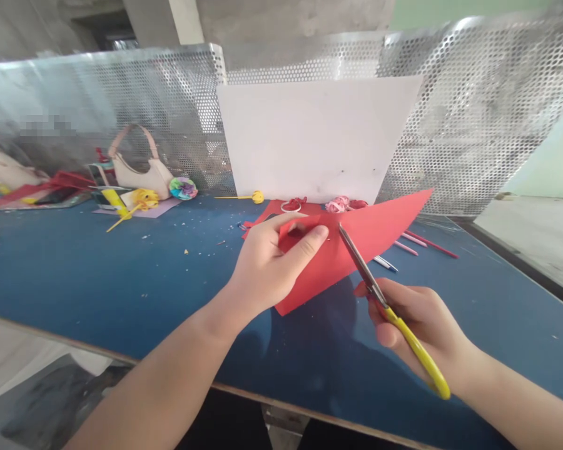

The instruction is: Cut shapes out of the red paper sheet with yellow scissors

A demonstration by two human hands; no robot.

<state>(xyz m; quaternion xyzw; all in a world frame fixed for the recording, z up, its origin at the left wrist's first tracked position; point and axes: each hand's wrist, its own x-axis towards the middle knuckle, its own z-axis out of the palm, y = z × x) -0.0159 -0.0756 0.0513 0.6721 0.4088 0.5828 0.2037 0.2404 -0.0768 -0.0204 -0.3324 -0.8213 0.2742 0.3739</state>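
Observation:
A sheet of red paper point(319, 269) is held up above the blue table, its pointed corner reaching to the upper right. My left hand point(274, 256) grips it by the left part, thumb on the near face and fingers mostly behind. In my right hand point(417, 325) is a pair of scissors point(363, 269) with yellow handles, slanting up to the left. The blade tips meet the paper just right of my left thumb; whether the blades are apart there I cannot tell.
Behind the paper, a white board point(319, 137) leans on a perforated metal screen point(455, 119). Pens point(385, 263) and red and pink sticks point(431, 244) lie to the right. A cream handbag point(145, 175), yellow flower point(145, 199) and multicoloured pompom point(184, 188) are at the back left of the table point(169, 294).

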